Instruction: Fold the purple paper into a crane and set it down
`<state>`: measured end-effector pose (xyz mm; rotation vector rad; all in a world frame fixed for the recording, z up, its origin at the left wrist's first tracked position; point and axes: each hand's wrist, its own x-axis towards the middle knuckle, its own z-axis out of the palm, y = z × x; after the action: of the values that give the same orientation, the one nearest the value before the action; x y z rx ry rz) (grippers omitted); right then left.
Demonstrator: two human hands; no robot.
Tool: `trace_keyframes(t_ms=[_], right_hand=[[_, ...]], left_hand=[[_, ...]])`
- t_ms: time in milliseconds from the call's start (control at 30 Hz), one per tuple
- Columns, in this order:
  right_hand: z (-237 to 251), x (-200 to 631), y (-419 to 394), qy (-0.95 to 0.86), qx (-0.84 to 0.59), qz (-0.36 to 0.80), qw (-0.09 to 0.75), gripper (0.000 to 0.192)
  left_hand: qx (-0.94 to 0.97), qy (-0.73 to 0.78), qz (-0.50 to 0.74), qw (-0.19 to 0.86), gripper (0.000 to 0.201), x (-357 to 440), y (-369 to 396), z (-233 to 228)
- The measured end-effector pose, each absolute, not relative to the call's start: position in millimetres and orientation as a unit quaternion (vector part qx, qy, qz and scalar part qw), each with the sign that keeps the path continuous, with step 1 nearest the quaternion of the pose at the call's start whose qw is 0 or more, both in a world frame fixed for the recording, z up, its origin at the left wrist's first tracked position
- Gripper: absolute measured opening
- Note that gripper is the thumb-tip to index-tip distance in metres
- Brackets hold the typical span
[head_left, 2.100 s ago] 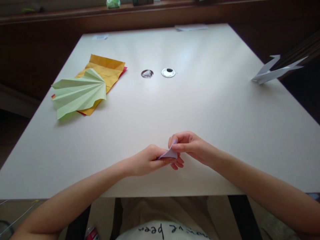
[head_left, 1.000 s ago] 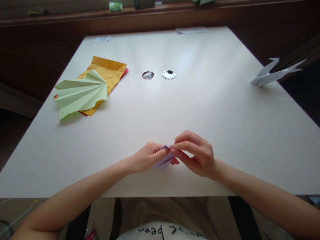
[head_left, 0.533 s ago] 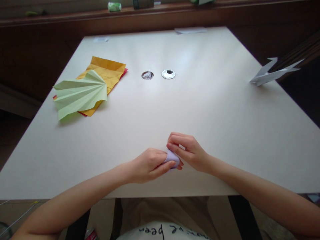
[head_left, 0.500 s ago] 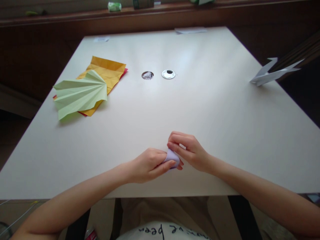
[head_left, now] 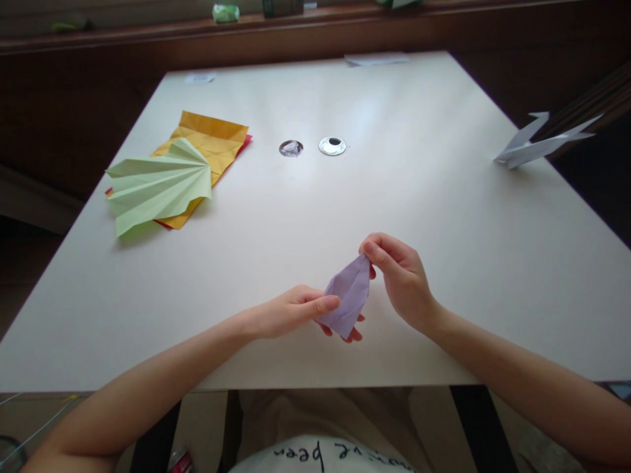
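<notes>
The table (head_left: 419, 203) is smooth and softly shiny. Over its front, the purple sheet (head_left: 351, 286) is dull, creased paper. On the table's left, the fan (head_left: 160, 180) is dull, folded paper. Toward the table's back, the disc (head_left: 327, 148) shines like metal. Behind the table, the ledge (head_left: 172, 33) looks wooden.

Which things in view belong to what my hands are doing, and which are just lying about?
In use:
purple paper, held by the left hand and pinched at its tip by the right hand

Apparently just lying about:
green pleated paper
yellow paper
red paper
white paper figure
</notes>
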<state>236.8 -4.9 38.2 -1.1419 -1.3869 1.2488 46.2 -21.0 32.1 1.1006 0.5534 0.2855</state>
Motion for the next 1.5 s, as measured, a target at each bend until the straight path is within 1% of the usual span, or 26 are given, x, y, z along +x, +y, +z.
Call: trace_keyframes(t_ms=[100,200,267,367,467,567,667,867,1000,1067,1167,1300,1400,1500], right_hand=[[38.4,236.1,-4.8,-0.568,-0.449,0.531,0.439,0.032],[38.5,235.4,-6.0,-0.611,-0.429,0.561,0.358,0.036],[38.1,234.7,-6.9,-0.627,-0.412,0.582,0.313,0.037],[37.4,233.1,-7.2,-0.618,-0.393,0.615,0.294,0.034],[37.3,231.9,-6.5,-0.59,-0.385,0.643,0.301,0.028],[36.9,232.3,-6.3,-0.55,-0.347,0.696,0.304,0.024],[35.4,233.5,-6.7,-0.518,-0.319,0.734,0.301,0.024],[30.9,233.7,-6.9,-0.52,-0.366,0.7,0.326,0.032],[32.6,233.1,-6.7,-0.545,-0.355,0.7,0.295,0.037],[34.3,232.7,-6.9,-0.553,-0.35,0.706,0.272,0.036],[36.3,231.9,-7.2,-0.551,-0.32,0.73,0.248,0.029],[37.1,231.4,-7.8,-0.543,-0.27,0.759,0.237,0.03],[36.7,232.3,-8.3,-0.555,-0.302,0.736,0.243,0.031],[35.4,233.7,-9.0,-0.579,-0.34,0.702,0.237,0.032]], left_hand=[[0.543,0.335,0.213,0.74,0.051,47.9,-22.4,29.2],[0.567,0.415,0.296,0.647,0.052,48.4,-22.5,26.1],[0.57,0.438,0.311,0.622,0.053,48.2,-21.9,25.1],[0.568,0.429,0.302,0.634,0.051,48.3,-21.1,25.0],[0.569,0.404,0.294,0.654,0.051,48.3,-21.3,25.7],[0.57,0.366,0.281,0.68,0.053,47.6,-22.2,27.2],[0.569,0.336,0.265,0.703,0.054,46.0,-22.6,28.4],[0.586,0.35,0.233,0.693,0.059,43.3,-20.9,28.8],[0.575,0.372,0.263,0.679,0.059,44.3,-21.0,29.9],[0.567,0.366,0.271,0.686,0.057,44.9,-21.3,29.5],[0.548,0.349,0.264,0.713,0.055,45.1,-21.5,27.3],[0.527,0.336,0.245,0.741,0.058,44.5,-20.9,25.0],[0.53,0.345,0.244,0.735,0.057,44.7,-20.0,26.4],[0.532,0.346,0.249,0.731,0.048,45.7,-19.9,29.1]])
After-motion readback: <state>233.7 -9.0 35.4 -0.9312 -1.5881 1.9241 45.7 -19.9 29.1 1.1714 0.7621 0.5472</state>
